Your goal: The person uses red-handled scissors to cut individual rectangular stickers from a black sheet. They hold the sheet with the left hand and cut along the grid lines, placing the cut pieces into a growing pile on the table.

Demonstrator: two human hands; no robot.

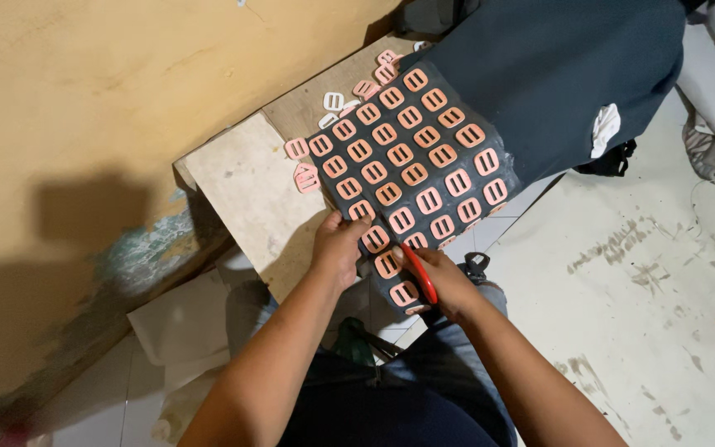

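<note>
Buckles: peach-pink plastic slide pieces, rectangular with two slots, laid in slanting rows on a dark cloth.
Dark cloth: navy sheet draped over the far end of the worktop, its near edge reaching the hands.
Worktop: pale, worn board set against a yellow wall; bare at its left part.
Loose buckles: a few pink and white pieces lying off the cloth on the bare board, near its upper left edge.
Left hand: fingers clenched on the near edge of the cloth, thumb beside a buckle in the lowest rows.
Right hand: fingers wrapped around a red tool.
Red tool: slim, red-handled, angled along the cloth's near corner; its tip is hidden, so its kind cannot be told.
White scrap: small crumpled piece on the cloth, well apart from the hands.
Floor: pale tiles, scuffed and stained.
</note>
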